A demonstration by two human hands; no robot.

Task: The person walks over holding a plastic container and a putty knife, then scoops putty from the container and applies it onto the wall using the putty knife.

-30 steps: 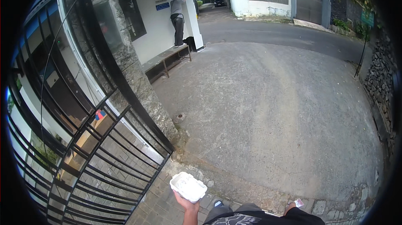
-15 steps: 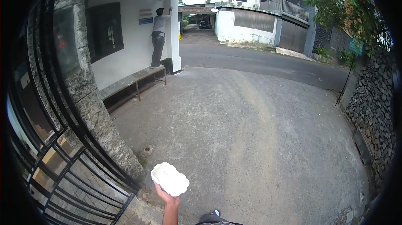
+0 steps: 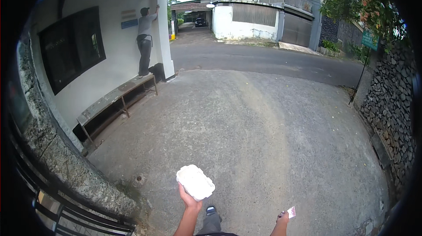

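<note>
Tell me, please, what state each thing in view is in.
Left hand: closed on the box.
Box: held; too bright to tell whether it is open or shut.
Right hand: closed on the slip.
Slip: held, sticking out past the fingers.
Bench: upright, stood on.
Person: standing on the bench, arm raised.
Grey gate: shut.

Near, the left grip (image 3: 188,198) holds a white rectangular container (image 3: 196,182) — the right grip (image 3: 282,217), a small pink-and-white slip (image 3: 292,212) — above grey pavement (image 3: 237,148).
</note>
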